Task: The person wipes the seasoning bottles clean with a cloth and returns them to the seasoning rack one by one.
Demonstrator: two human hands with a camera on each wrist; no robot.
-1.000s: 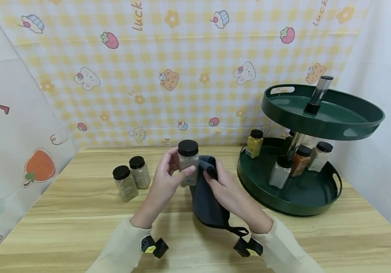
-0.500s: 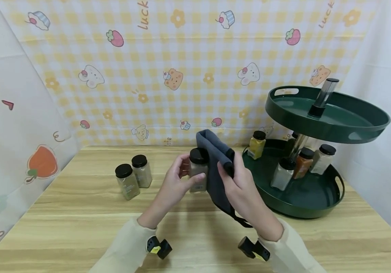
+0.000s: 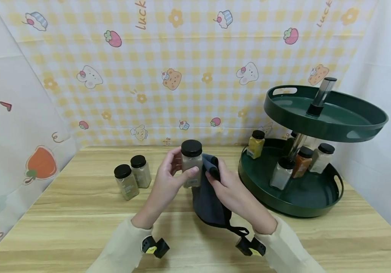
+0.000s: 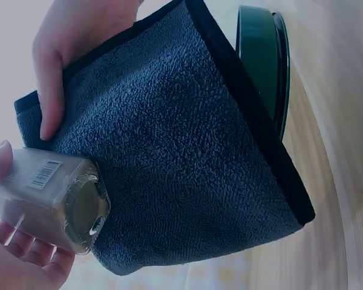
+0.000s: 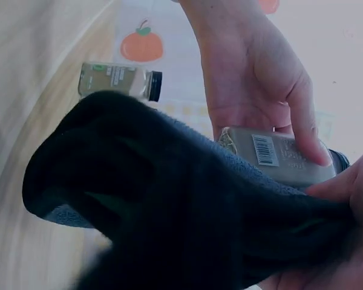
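Observation:
A square glass jar with a black lid (image 3: 191,148) is gripped upright between the thumb and fingers of the left hand (image 3: 168,178), above the table. Close at its right side, the right hand (image 3: 227,185) pinches a folded dark grey cloth (image 3: 209,204) with black edging, which hangs down behind and beside the jar. In the left wrist view the cloth (image 4: 163,145) lies against the jar (image 4: 48,193), whose base and barcode show. The right wrist view shows the left thumb across the jar (image 5: 278,157), partly covered by the cloth.
Two black-lidded jars (image 3: 127,182) (image 3: 141,172) stand at the left on the wooden table (image 3: 79,212). At the right is a two-tier green tray stand (image 3: 284,206); its lower tier holds several jars, including a yellow one (image 3: 256,145) and an orange one (image 3: 302,163).
The cloth went up and right over the jar's side, then came back down. The jar shifted right and lower, then rose again to the left. Both hands keep their holds.

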